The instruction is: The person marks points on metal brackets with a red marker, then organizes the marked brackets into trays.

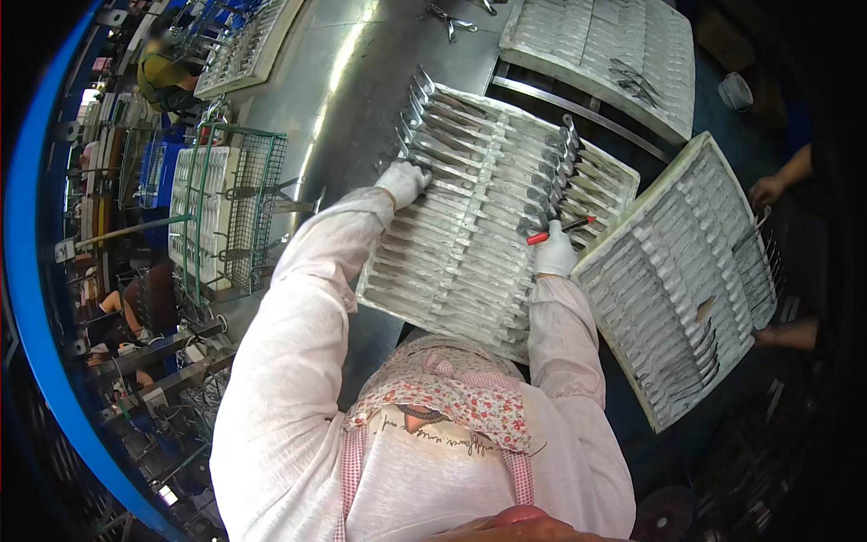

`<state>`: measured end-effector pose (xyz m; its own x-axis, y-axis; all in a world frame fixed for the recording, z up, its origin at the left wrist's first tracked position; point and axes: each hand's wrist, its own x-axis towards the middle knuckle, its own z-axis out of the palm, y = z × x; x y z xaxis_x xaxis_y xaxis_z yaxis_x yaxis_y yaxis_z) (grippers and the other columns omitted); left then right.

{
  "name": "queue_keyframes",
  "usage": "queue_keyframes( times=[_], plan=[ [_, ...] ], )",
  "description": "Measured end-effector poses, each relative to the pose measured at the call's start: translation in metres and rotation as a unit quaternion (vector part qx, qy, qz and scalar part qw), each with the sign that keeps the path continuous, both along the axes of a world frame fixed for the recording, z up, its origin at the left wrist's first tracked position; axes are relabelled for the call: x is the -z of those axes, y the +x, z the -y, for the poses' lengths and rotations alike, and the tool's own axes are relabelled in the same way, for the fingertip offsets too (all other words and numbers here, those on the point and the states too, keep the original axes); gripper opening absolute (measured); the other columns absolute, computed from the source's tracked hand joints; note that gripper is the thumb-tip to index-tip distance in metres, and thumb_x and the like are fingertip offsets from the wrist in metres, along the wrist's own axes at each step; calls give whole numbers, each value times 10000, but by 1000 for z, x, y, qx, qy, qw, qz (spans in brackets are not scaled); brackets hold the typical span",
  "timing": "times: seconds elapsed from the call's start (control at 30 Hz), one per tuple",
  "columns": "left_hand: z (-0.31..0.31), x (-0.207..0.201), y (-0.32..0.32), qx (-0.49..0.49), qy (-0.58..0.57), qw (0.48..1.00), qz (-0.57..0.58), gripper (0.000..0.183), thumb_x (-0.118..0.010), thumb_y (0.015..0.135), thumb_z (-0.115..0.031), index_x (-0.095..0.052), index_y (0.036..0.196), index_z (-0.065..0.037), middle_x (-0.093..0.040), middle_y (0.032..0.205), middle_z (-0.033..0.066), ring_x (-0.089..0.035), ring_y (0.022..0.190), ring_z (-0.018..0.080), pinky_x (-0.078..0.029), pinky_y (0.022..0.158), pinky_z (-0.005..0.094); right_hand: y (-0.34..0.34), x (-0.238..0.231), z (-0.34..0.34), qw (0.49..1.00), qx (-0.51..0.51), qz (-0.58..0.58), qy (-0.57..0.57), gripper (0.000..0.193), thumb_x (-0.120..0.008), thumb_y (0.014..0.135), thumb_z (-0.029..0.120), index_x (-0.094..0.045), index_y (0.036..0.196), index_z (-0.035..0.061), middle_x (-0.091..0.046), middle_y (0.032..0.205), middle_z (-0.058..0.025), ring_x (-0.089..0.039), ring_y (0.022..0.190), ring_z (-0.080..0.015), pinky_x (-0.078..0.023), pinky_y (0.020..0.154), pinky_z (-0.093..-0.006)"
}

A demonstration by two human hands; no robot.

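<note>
From far I watch the slotted white tray, partly over the metal desk. My left grip is at its left edge, beside the left metal tools; whether it clenches one, I cannot tell. My right grip grasps a red marker near the right-side tools.

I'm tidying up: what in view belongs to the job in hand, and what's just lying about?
Job:
- white tray under both hands
- metal pieces by left hand
- red-and-black marker in right hand

Apparently lying about:
- plier-like tool, top
- green wire basket
- white round container
</note>
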<state>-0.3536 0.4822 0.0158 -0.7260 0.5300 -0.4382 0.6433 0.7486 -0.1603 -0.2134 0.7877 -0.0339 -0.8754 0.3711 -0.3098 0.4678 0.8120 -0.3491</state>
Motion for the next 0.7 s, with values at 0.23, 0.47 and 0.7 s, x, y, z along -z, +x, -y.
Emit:
queue_keyframes(
  times=[0.23, 0.47, 0.7],
  plan=[
    [-10, -17, -3, -61, 21, 998, 14, 336, -440, 865, -124, -526, 1180, -46, -583, 1110, 231, -637, 871, 330, -524, 733, 401, 2, -54, 22, 859, 184, -251, -408, 128, -510, 898, 112, -624, 860, 69, -618, 663, -43, -566, 529, -134, -448, 475, -252],
    [12, 8, -20, 13, 85, 996, -31, 277, -453, 891, -182, -551, 1115, -51, -556, 1046, 212, -599, 920, 356, -520, 739, 427, 44, -57, 93, 830, -552, -85, 3, 37, -524, 802, 135, -537, 835, 145, -552, 663, -73, -590, 643, -241, -460, 552, -399],
    [-1, 9, -22, -242, 270, 931, 48, 148, -480, 844, -153, -539, 907, -33, -594, 896, 224, -623, 812, 344, -495, 717, 450, 97, -10, 76, 877, -449, -37, -170, 142, -594, 737, 110, -560, 875, 108, -580, 763, -142, -599, 722, -333, -466, 600, -445]
  ],
)
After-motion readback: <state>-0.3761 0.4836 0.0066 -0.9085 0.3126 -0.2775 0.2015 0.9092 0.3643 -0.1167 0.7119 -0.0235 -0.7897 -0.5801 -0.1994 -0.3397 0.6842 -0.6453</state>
